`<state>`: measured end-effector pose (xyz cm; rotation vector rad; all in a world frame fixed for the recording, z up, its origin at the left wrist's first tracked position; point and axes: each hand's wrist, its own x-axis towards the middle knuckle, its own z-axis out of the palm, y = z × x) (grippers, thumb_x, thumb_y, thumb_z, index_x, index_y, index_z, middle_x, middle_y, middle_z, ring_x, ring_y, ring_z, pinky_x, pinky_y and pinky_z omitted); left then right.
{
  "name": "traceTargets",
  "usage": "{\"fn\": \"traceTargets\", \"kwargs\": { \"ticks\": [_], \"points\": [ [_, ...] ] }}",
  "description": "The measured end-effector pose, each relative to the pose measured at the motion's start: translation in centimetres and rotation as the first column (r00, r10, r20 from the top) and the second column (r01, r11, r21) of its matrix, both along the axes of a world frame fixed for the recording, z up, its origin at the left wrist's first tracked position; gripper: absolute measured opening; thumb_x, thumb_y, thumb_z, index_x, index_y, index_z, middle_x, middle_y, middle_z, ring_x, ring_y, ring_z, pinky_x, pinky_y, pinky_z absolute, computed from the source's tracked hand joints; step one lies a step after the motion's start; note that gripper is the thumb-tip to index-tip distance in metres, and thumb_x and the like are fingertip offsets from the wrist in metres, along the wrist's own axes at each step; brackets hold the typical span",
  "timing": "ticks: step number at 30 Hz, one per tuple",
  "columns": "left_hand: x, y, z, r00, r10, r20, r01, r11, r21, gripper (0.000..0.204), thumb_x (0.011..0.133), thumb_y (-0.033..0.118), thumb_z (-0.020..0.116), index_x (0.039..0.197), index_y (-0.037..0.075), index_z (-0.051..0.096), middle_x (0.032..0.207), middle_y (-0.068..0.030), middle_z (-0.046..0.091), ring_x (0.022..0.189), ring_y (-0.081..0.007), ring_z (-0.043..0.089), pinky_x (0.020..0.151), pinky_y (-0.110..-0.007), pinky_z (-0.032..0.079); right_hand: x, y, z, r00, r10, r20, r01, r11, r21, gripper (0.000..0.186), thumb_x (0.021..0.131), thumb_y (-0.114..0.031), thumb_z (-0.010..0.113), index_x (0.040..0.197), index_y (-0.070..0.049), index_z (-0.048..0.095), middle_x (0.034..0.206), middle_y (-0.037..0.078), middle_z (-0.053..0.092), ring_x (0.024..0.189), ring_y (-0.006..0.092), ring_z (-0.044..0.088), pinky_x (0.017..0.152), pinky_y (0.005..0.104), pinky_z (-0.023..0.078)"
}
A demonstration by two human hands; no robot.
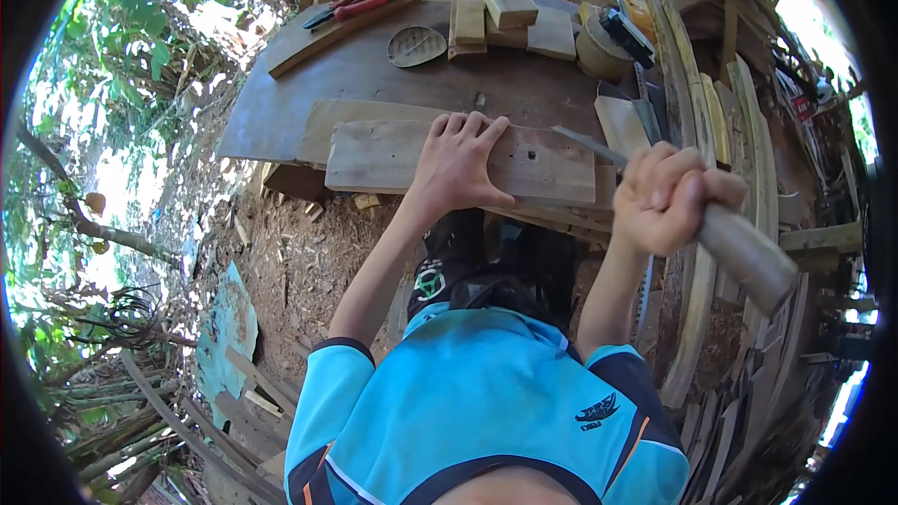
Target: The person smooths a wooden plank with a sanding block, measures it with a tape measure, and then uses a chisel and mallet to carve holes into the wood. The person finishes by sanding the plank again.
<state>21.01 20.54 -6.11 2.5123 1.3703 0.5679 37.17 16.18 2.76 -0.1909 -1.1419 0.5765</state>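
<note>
A flat wooden board (374,157) lies across the near part of the worktable, with a small dark square hole (532,155) right of its middle. My left hand (458,159) rests flat on the board, fingers spread toward its far edge and thumb pointing right. Above the board's right end, my right hand (669,196) is closed round a chisel with a thick, round wooden handle (748,257). Its narrow metal blade (587,143) points left over the board, toward the hole. The fist hides where blade and handle meet. Another thin board (323,122) shows behind the first.
On the worktable (281,112) are red-handled pliers (360,6), an oval piece (416,47), several wood blocks (511,6) and a round container (603,49). Long planks (697,131) stand along the right. Wood scraps and a pale blue sheet (229,327) lie on the ground.
</note>
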Motion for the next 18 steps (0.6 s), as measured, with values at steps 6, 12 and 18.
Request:
{"fn": "traceTargets", "kwargs": {
  "ticks": [6,12,18],
  "points": [
    [0.1,0.1,0.4,1.000,0.014,-0.020,-0.014,1.000,-0.010,0.094,0.043,0.053,0.072,0.120,0.008,0.043,0.107,-0.0097,0.047,0.108,-0.0272,0.041,0.096,-0.039,0.027,0.1,0.7,-6.1,0.990,-0.067,0.126,0.080,0.992,-0.097,0.020,0.083,-0.004,0.048,0.083,-0.008,0.028,0.057,0.005,0.038,0.043,0.0092,0.032,0.037,0.0231,0.028],
    [0.0,0.1,0.5,1.000,0.002,0.006,-0.002,1.000,0.001,0.092,0.044,0.052,0.072,0.119,0.007,0.044,0.107,-0.0098,0.047,0.106,-0.0274,0.041,0.095,-0.039,0.027,0.3,-0.8,-6.9,0.938,-0.095,0.335,0.034,0.982,0.184,0.017,0.069,0.004,0.055,0.068,-0.003,0.039,0.052,0.005,0.046,0.040,0.0148,0.043,0.036,0.0260,0.038],
    [-0.1,0.1,0.4,1.000,0.007,0.027,-0.007,1.000,-0.001,0.089,0.044,0.049,0.072,0.118,0.007,0.045,0.105,-0.0099,0.048,0.105,-0.0273,0.042,0.095,-0.038,0.027,-0.6,-0.5,-3.8,0.885,-0.004,0.465,0.027,0.999,-0.041,0.018,0.064,0.005,0.057,0.064,-0.004,0.042,0.051,0.005,0.047,0.039,0.0151,0.044,0.039,0.0259,0.039]
  ]
}}
